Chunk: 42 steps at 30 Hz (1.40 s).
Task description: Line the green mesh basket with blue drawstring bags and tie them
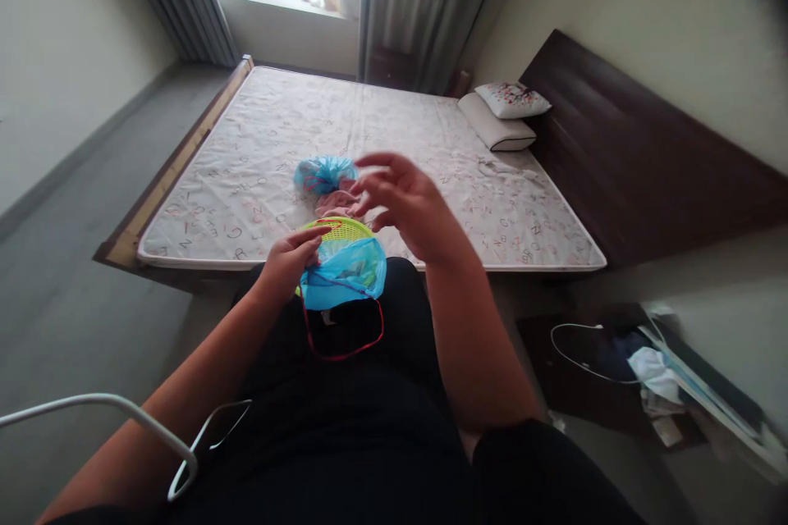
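One bag in hand, one on the bed

Left hand (289, 258) pinches the blue bag (345, 272) over the green basket (342, 230); right hand (410, 205) hovers, fingers spread (empty). Second bag (323, 173) lies apart.

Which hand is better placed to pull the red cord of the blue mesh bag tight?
The right hand: it is free, open, above the blue mesh bag. The left hand already grips the bag's rim, and the red cord hangs below.

The yellow basket (342, 230) is largely covered by the blue mesh bag (345, 272) and the left hand (288, 258). The bag's contents cannot be made out. The mattress's (258, 148) near edge is partly hidden behind both hands.
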Tool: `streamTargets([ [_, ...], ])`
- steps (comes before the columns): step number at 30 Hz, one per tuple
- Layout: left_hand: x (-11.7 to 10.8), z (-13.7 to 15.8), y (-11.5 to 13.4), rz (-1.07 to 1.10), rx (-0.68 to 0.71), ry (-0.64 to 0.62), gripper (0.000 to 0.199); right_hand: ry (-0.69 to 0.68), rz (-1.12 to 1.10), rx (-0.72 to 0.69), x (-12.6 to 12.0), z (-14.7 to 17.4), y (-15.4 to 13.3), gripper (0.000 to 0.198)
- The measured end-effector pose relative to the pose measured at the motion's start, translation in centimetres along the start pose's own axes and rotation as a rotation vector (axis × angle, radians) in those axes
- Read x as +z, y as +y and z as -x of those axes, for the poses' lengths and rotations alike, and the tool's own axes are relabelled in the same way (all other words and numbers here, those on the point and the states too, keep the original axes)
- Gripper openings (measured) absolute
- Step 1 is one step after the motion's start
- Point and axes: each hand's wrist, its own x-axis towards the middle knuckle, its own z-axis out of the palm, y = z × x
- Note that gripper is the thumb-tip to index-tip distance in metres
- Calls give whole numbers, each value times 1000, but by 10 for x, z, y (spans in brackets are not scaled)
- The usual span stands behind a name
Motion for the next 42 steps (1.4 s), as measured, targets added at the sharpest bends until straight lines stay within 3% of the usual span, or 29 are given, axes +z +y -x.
streamTargets([
  [2,1,0,2,71,5,-9,43,-119,322,23,9,8,24,26],
  [4,2,1,5,141,4,-1,39,-378,597,98,21,22,51,24],
  [6,2,1,9,226,-7,6,35,-676,700,169,36,40,80,18],
  [7,2,1,10,274,-15,9,32,-725,700,170,45,50,94,16],
  [9,2,0,13,364,-35,21,29,-648,700,152,64,66,120,35],
  [12,4,0,16,477,-53,59,26,-366,616,174,92,78,151,54],
  [14,6,0,18,530,-45,79,24,-272,378,227,108,79,161,48],
  [17,9,-1,21,567,-21,108,19,-273,-86,380,119,77,161,45],
  [20,4,-6,28,576,16,171,16,-375,-313,494,105,75,144,55],
  [25,-29,-17,45,639,22,283,15,-548,-148,461,24,73,98,65],
  [27,-40,-19,50,647,15,319,16,-460,-184,363,-7,72,83,61],
  [29,-43,-20,50,645,23,329,16,-234,-240,202,-24,69,73,46],
  [32,-34,-18,41,628,27,261,9,202,-305,-13,-23,59,65,29],
  [34,-24,-14,32,576,29,194,6,363,-366,-68,-10,48,60,28],
  [39,-5,-2,18,304,59,12,24,272,-569,-53,18,22,53,27],
  [42,2,5,21,184,122,12,30,260,-569,-27,26,11,54,24],
])
